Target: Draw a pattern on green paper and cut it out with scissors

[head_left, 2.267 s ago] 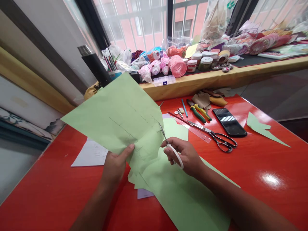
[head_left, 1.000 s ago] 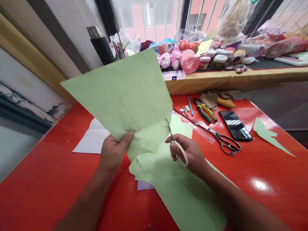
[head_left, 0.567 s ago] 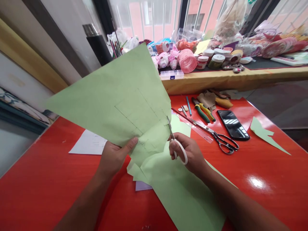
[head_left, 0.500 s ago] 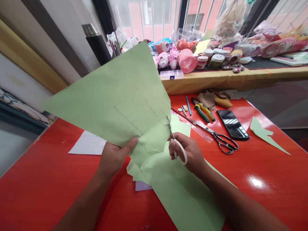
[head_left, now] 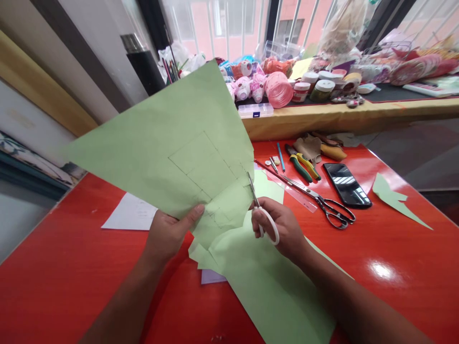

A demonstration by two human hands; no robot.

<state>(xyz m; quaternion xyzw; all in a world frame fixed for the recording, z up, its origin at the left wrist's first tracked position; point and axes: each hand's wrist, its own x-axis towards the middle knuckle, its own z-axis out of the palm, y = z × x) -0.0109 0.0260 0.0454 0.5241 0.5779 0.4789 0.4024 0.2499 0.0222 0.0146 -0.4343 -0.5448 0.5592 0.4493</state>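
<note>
A large sheet of green paper [head_left: 150,129] with pencil lines drawn on it is held up over the table. My left hand [head_left: 172,229] pinches its lower edge, thumb on top and fingers hidden behind. In my right hand [head_left: 279,227] is a pair of scissors [head_left: 268,222] with white handles. Their blades point up and meet the paper's right edge near a drawn line; whether they are fully closed I cannot tell. Below both hands the green paper bends down, and a broad green part [head_left: 272,282] runs under my right forearm toward the front edge.
On the red table [head_left: 405,296] to the right lie large metal shears [head_left: 322,203], a phone [head_left: 347,185], pliers [head_left: 303,165], a blue pen [head_left: 280,156] and a green paper scrap [head_left: 394,196]. White paper [head_left: 129,215] lies left. Jars [head_left: 322,91] and a black flask [head_left: 143,67] line the sill.
The upper part of the green paper has shifted very slightly left and down, and its pencil lines show more clearly. Both hands and the scissors stay nearly in place.
</note>
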